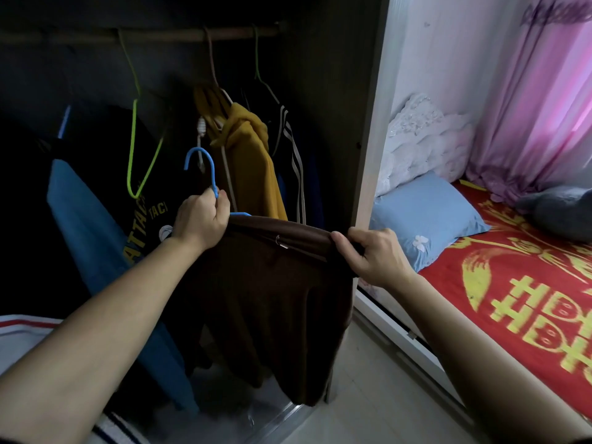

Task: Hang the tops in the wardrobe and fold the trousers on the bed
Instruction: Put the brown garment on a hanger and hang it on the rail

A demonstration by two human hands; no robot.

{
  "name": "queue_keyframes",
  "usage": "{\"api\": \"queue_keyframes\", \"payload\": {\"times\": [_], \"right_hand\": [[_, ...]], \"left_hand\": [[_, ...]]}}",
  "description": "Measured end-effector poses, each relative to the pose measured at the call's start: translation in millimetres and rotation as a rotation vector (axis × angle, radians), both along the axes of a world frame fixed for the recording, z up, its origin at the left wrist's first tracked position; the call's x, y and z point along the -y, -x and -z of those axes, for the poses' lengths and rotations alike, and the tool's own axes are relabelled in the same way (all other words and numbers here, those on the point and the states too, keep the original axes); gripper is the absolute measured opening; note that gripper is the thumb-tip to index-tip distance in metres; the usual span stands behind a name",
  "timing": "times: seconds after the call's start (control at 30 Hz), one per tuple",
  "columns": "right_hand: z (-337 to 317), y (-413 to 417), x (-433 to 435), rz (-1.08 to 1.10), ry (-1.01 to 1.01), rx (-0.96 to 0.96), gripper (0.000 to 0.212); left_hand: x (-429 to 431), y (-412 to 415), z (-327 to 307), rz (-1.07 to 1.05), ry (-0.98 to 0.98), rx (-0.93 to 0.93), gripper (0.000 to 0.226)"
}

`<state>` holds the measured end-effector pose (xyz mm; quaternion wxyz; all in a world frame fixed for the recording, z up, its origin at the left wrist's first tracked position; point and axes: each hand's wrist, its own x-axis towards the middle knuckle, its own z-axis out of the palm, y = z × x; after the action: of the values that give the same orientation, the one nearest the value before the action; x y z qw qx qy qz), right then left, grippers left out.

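A dark brown top (266,302) with a zip hangs on a blue hanger (205,168) in front of the open wardrobe. My left hand (201,219) grips the hanger at the base of its hook, which points up well below the wooden rail (160,35). My right hand (374,254) pinches the top's right shoulder edge. On the rail hang a mustard hoodie (253,161), a black jacket with white stripes (294,155) and a black printed top on a lime-green hanger (134,139).
A blue garment (96,238) hangs at the wardrobe's left. The wardrobe's side panel (368,155) stands just right of my right hand. Beyond it lies the bed with a red and yellow cover (519,309), a blue pillow (426,213) and pink curtains (538,107).
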<state>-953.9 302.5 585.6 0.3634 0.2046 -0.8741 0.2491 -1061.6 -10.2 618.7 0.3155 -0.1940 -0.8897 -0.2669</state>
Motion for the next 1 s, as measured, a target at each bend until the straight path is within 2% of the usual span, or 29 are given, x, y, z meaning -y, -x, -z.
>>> {"api": "queue_keyframes", "payload": {"times": [0.1, 0.17, 0.23, 0.3, 0.33, 0.37, 0.43, 0.53, 0.6, 0.67, 0.73, 0.8, 0.87, 0.93, 1.0], "right_hand": [[-1.0, -1.6, 1.7, -0.038, -0.026, -0.024, 0.041], [-3.5, -5.1, 3.6, -0.096, 0.019, 0.042, 0.038], [-7.1, -6.5, 7.1, -0.159, 0.231, 0.099, 0.034], [-14.0, -5.2, 9.4, -0.152, 0.509, 0.096, 0.042], [-18.1, -4.8, 9.1, -0.109, 0.578, 0.081, 0.046], [-20.9, -4.5, 7.5, -0.038, 0.542, 0.042, 0.049], [-21.6, -3.1, 1.0, 0.081, 0.21, -0.104, 0.053], [-24.4, -4.1, -6.6, -0.036, -0.206, -0.259, 0.047], [-22.6, -4.2, -3.0, -0.19, -0.46, -0.205, 0.04], [-14.3, -2.7, 10.6, -0.323, -0.669, -0.089, 0.037], [-7.1, 1.9, 26.5, -0.348, -0.742, -0.049, 0.04], [-9.5, 8.9, 30.2, -0.308, -0.715, -0.056, 0.041], [-16.0, 14.3, 19.1, -0.232, -0.582, -0.032, 0.038], [-23.7, 19.0, 2.9, -0.101, -0.382, 0.021, 0.034], [-33.1, 24.8, -1.9, 0.0, -0.1, 0.062, 0.031]], "left_hand": [[1.2, 0.9, 0.5, -0.012, -0.031, 0.027, 0.037], [1.7, 1.4, 0.4, -0.014, -0.062, 0.043, 0.037], [1.8, 1.4, 0.9, -0.012, -0.105, 0.061, 0.037], [0.7, 1.9, 1.2, -0.005, -0.146, 0.079, 0.036], [-0.8, 2.2, 1.2, 0.006, -0.154, 0.085, 0.035], [-2.6, 2.4, 0.9, 0.02, -0.151, 0.088, 0.035], [-5.4, 4.3, 0.6, 0.043, -0.135, 0.085, 0.034], [-3.2, 6.7, 0.2, 0.032, -0.116, 0.086, 0.034], [-4.8, 5.2, -2.4, 0.009, -0.069, 0.06, 0.035], [-21.5, 1.1, -3.5, 0.023, 0.101, -0.065, 0.038], [-45.8, -8.0, -3.6, 0.124, 0.224, -0.154, 0.04], [-57.3, -10.7, -4.8, 0.154, 0.261, -0.183, 0.039], [-51.8, -6.8, -4.5, 0.125, 0.252, -0.159, 0.038], [-42.0, -4.3, 0.4, 0.105, 0.216, -0.1, 0.035], [-41.9, -6.3, 7.0, 0.079, 0.177, -0.019, 0.033]]}}
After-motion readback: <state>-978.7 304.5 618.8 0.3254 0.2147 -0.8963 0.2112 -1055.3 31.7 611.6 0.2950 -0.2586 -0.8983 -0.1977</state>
